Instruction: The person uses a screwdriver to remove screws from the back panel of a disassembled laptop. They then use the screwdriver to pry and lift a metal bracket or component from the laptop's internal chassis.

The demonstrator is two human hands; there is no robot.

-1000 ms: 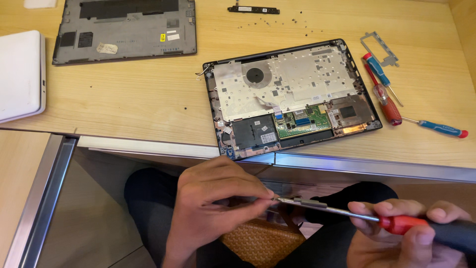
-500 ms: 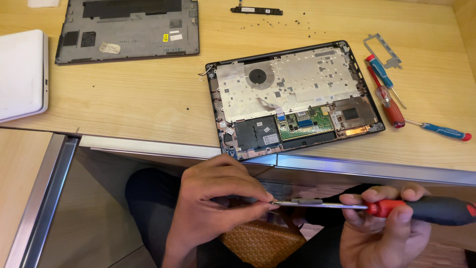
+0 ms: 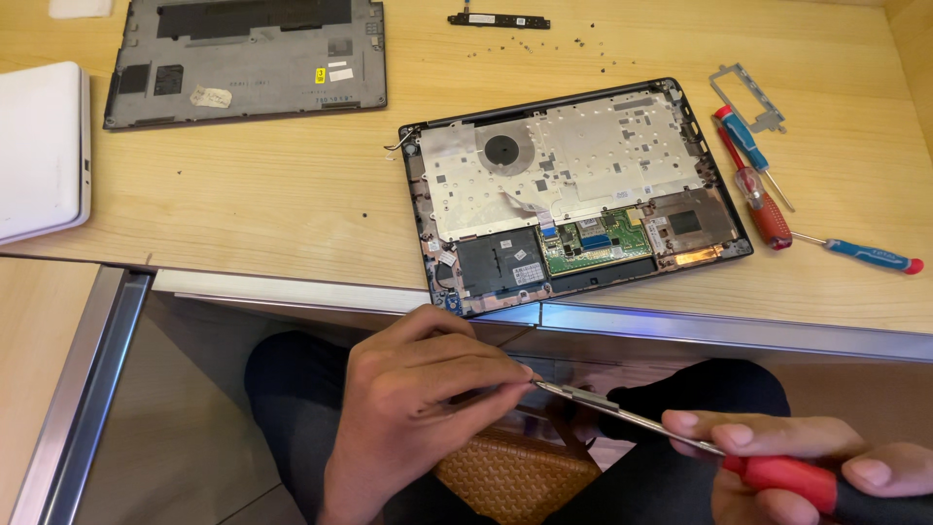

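Note:
Both my hands are below the table edge, over my lap. My right hand (image 3: 812, 462) is closed around the red and black handle of a screwdriver (image 3: 622, 413), at the lower right. Its thin metal shaft points left. My left hand (image 3: 418, 413) pinches the shaft's tip between thumb and fingers. On the wooden table above lies an opened black laptop base (image 3: 573, 185), showing a silver plate, a fan opening and a green circuit board.
The laptop's grey bottom cover (image 3: 248, 58) lies at the back left, beside a white device (image 3: 39, 151) at the left edge. At the right lie three screwdrivers (image 3: 763, 209) and a metal bracket (image 3: 743, 92). Loose screws (image 3: 544, 47) and a black strip (image 3: 498, 19) are at the back. A woven brown bag (image 3: 515, 476) is under my hands.
My right hand has shifted its fingers on the handle and sunk a little lower in view. My left hand keeps pinching the shaft's tip in the same place.

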